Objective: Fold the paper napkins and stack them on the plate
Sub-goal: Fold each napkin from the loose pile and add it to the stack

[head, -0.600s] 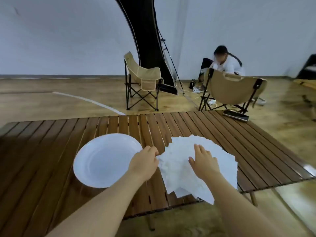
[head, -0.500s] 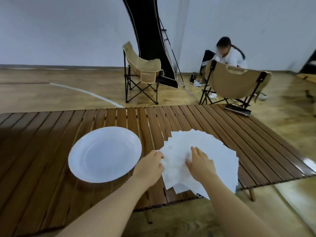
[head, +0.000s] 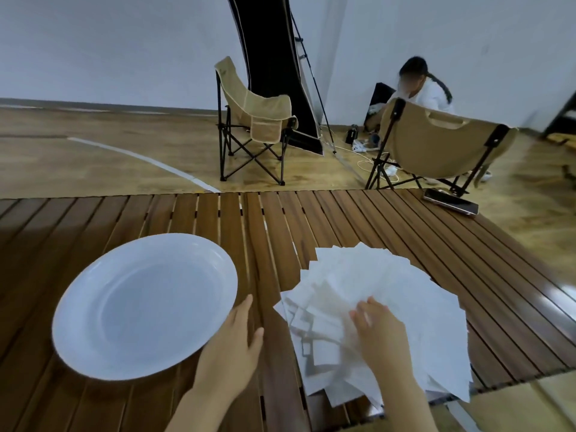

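Observation:
A fan of several white paper napkins (head: 389, 294) lies spread on the slatted wooden table (head: 311, 219), toward its right front edge. An empty white plate (head: 143, 307) sits to the left of them. My right hand (head: 380, 335) rests on the near part of the napkin fan with its fingers lying flat on the sheets. My left hand (head: 233, 347) lies on the table between plate and napkins, fingers straight, its edge touching the plate's right rim. It holds nothing.
A phone (head: 450, 205) lies at the table's far right corner. Beyond the table stand two tan folding chairs (head: 258, 120) (head: 436, 141), a black stand, cables on the floor, and a seated person (head: 424, 85). The table's right edge is close to the napkins.
My left hand has left the napkins' left edge and moved left to the plate's rim. My right hand has slid back toward me on the fan. The camera has moved closer.

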Motion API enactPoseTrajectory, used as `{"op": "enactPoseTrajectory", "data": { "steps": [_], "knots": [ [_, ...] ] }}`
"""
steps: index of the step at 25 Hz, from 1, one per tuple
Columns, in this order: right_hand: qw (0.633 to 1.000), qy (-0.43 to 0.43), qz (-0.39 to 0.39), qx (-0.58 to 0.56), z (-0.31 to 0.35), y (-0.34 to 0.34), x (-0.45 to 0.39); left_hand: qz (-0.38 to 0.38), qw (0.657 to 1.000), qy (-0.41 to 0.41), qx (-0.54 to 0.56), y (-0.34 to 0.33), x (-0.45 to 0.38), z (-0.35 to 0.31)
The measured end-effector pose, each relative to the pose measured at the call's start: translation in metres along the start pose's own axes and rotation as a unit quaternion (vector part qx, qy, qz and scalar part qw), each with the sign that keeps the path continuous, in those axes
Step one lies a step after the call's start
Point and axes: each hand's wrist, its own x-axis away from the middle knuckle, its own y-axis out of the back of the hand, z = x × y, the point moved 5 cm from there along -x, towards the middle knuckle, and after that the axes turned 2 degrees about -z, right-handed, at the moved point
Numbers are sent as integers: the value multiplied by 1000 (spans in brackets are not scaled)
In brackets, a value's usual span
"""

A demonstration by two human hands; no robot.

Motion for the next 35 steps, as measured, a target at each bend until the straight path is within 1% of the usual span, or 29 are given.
{"op": "enactPoseTrajectory", "data": {
  "steps": [2, 3, 6, 8, 9, 10, 12, 13, 14, 15, 16, 17, 18, 19, 20, 21, 22, 23, 24, 25, 27, 28, 29, 31, 33, 34, 35],
  "knots": [
    [997, -13, -60, -56, 2, 10, 5, -5, 998, 49, 48, 9, -5, 21],
    [994, -17, -86, -62, 4, 13, 9, -9, 995, 75, 58, 15, -7, 31],
    [989, -27, -128, -65, 21, 25, 22, -15, 988, 148, 50, 36, -12, 55],
    [982, -29, -154, -106, 38, 38, 27, -3, 986, 157, 62, 45, -14, 56],
    [978, -18, -158, -135, 50, 44, 29, 7, 986, 147, 82, 50, -15, 52],
    [975, -1, -142, -171, 66, 51, 33, 19, 985, 130, 113, 55, -16, 45],
    [957, 37, -69, -278, 98, 61, 45, 52, 974, 113, 190, 65, -15, 26],
    [934, 45, -20, -354, 112, 65, 52, 80, 962, 120, 233, 70, -15, 18],
    [894, 44, 31, -444, 124, 68, 59, 112, 945, 131, 279, 74, -14, 11],
    [843, 31, 88, -530, 132, 71, 64, 144, 920, 141, 337, 79, -12, 3],
    [792, 16, 136, -595, 138, 72, 67, 168, 887, 147, 404, 82, -10, -3],
    [754, -4, 165, -636, 141, 71, 68, 178, 851, 152, 470, 87, -7, -7],
    [741, -18, 172, -649, 140, 67, 65, 172, 814, 156, 533, 92, -6, -7],
    [752, -27, 162, -638, 136, 62, 62, 151, 786, 148, 580, 99, -5, -6],
    [779, -36, 148, -609, 131, 54, 57, 119, 776, 126, 607, 107, -3, -3],
    [809, -46, 137, -570, 125, 45, 54, 87, 784, 106, 606, 113, 0, 0],
    [830, -57, 139, -537, 119, 35, 51, 60, 811, 99, 573, 118, 4, 4],
    [842, -69, 150, -513, 115, 25, 49, 45, 846, 107, 520, 123, 8, 8],
    [852, -77, 165, -492, 112, 18, 47, 38, 878, 128, 460, 126, 11, 13],
    [862, -79, 180, -468, 111, 14, 46, 34, 897, 156, 412, 127, 13, 19],
    [884, -75, 194, -418, 111, 12, 43, 53, 904, 211, 369, 126, 15, 28],
    [897, -68, 195, -391, 110, 13, 42, 64, 906, 223, 353, 125, 15, 27],
    [910, -61, 198, -360, 109, 12, 41, 72, 912, 225, 335, 122, 14, 26],
    [930, -43, 208, -301, 107, 13, 43, 60, 927, 221, 295, 119, 10, 20],
    [932, -30, 228, -279, 109, 13, 43, 42, 940, 220, 256, 117, 4, 17],
    [933, -21, 222, -282, 111, 13, 42, 32, 950, 209, 229, 117, 2, 16],
    [935, -20, 201, -293, 113, 16, 41, 17, 962, 191, 193, 118, -1, 15]
  ]
}}
